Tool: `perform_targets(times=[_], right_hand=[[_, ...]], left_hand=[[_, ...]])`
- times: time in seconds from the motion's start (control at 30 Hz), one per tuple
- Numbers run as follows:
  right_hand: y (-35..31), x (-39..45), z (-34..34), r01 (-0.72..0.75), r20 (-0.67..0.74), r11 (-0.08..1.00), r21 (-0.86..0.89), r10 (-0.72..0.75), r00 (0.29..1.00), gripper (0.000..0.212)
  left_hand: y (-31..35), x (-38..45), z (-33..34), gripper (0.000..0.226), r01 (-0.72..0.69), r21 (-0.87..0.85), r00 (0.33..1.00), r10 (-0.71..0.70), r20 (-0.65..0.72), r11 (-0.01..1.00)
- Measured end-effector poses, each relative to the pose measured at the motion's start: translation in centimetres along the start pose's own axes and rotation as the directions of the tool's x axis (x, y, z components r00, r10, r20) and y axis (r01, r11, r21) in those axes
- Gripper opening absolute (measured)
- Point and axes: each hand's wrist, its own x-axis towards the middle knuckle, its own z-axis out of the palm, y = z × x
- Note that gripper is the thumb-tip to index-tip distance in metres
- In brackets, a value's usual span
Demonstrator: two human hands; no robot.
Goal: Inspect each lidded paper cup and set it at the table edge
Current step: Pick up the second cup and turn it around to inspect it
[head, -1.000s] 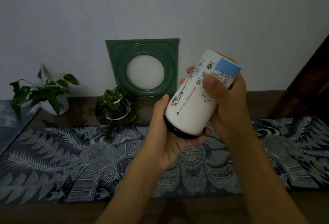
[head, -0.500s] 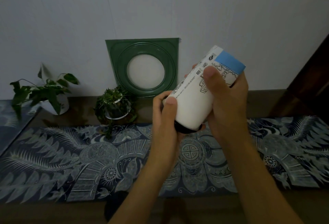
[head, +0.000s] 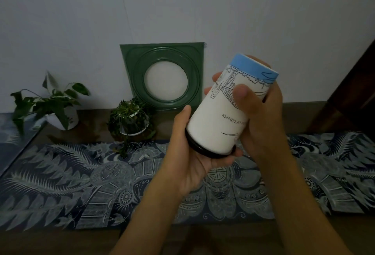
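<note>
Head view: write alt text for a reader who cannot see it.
Two hands hold a white paper cup upside down and tilted over a patterned blue table runner: the left hand cradles its black lid, the right hand grips its side. Two potted plants and a green square frame stand behind.

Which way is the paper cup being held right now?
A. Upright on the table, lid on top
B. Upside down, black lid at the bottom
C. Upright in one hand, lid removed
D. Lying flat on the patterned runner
B: the paper cup is inverted, its black lid lowest, resting in the left hand, and its print reads upside down.
</note>
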Motion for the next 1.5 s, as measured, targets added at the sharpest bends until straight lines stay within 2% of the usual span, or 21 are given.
perform_targets(times=[0.1,0.17,0.27,0.33,0.37,0.47,0.53,0.6,0.7,0.8,0.9,0.97,1.07,1.13,1.2,1.33,1.43,1.5], right_hand=[[0.3,0.1,0.0,0.029,-0.053,1.000,0.004,-0.028,0.998,0.098],[0.5,0.3,-0.1,0.054,-0.106,0.999,-0.007,-0.055,0.993,0.086],[0.7,0.5,0.0,0.072,-0.179,0.997,-0.028,-0.076,0.981,0.069],[0.7,0.5,0.1,0.079,-0.198,0.996,-0.043,-0.086,0.976,0.060],[0.7,0.5,0.1,0.081,-0.194,0.996,-0.044,-0.088,0.977,0.059],[0.5,0.4,0.1,0.092,-0.156,0.995,-0.035,-0.097,0.983,0.073],[0.3,0.4,0.0,0.079,-0.120,0.997,-0.024,-0.081,0.989,0.079],[0.4,0.4,-0.2,0.071,-0.075,0.997,-0.025,-0.073,0.994,0.075],[0.5,0.4,-0.5,0.053,-0.018,0.999,-0.015,-0.053,0.998,0.062],[0.6,0.2,-0.5,0.030,-0.020,1.000,-0.008,-0.030,0.999,0.069],[1.1,0.2,-0.4,0.052,-0.088,0.999,0.004,-0.051,0.995,0.062],[1.3,0.1,-0.2,0.052,-0.146,0.999,0.001,-0.052,0.988,0.060],[1.2,0.1,0.0,0.043,-0.190,0.999,0.001,-0.042,0.981,0.063],[1.0,0.1,0.0,0.043,-0.190,0.999,0.000,-0.042,0.981,0.067],[0.8,0.1,0.1,0.045,-0.180,0.999,0.002,-0.044,0.983,0.078],[0.4,0.0,0.1,0.015,-0.130,0.997,0.070,-0.006,0.991,0.100],[0.3,-0.2,0.0,-0.012,-0.086,0.997,0.083,0.019,0.996,0.109],[0.3,-0.3,0.1,-0.016,-0.070,0.996,0.083,0.021,0.997,0.108]], left_hand=[[-0.3,0.0,0.5,0.061,-0.099,0.001,0.995,0.099,-0.030,0.995],[-0.6,0.1,0.9,0.056,-0.208,0.039,0.975,0.210,-0.078,0.977],[-1.3,0.4,1.0,0.052,-0.412,0.250,0.884,0.451,-0.121,0.876],[-1.5,0.5,0.9,0.036,-0.480,0.415,0.812,0.570,-0.121,0.772],[-1.6,0.5,0.8,0.033,-0.490,0.443,0.799,0.590,-0.117,0.750],[-1.4,0.4,0.6,0.050,-0.456,0.347,0.845,0.521,-0.121,0.820],[-1.0,0.1,0.8,0.059,-0.348,0.225,0.915,0.382,-0.132,0.910],[-0.7,-0.2,0.8,0.061,-0.218,0.139,0.969,0.231,-0.088,0.966],[-0.4,-0.1,0.1,0.072,-0.084,0.067,0.996,0.084,-0.004,0.994],[-0.2,0.0,-0.1,0.074,-0.036,0.046,0.999,0.035,0.024,0.998],[-0.6,0.1,0.3,0.055,-0.191,0.132,0.978,0.201,-0.064,0.973],[-0.9,0.2,0.4,0.043,-0.350,0.251,0.913,0.389,-0.126,0.903],[-1.5,0.3,0.3,0.038,-0.487,0.491,0.800,0.594,-0.080,0.722],[-1.6,0.1,0.2,0.033,-0.522,0.563,0.761,0.648,-0.032,0.640],[-1.5,0.0,0.2,0.033,-0.507,0.527,0.778,0.625,-0.060,0.682],[-0.8,-0.5,1.0,0.059,-0.350,0.233,0.914,0.385,-0.126,0.907],[-0.3,-0.8,1.1,0.053,-0.164,0.086,0.983,0.170,-0.064,0.983],[-0.1,-0.7,0.8,0.056,-0.110,0.037,0.994,0.110,-0.008,0.993]])
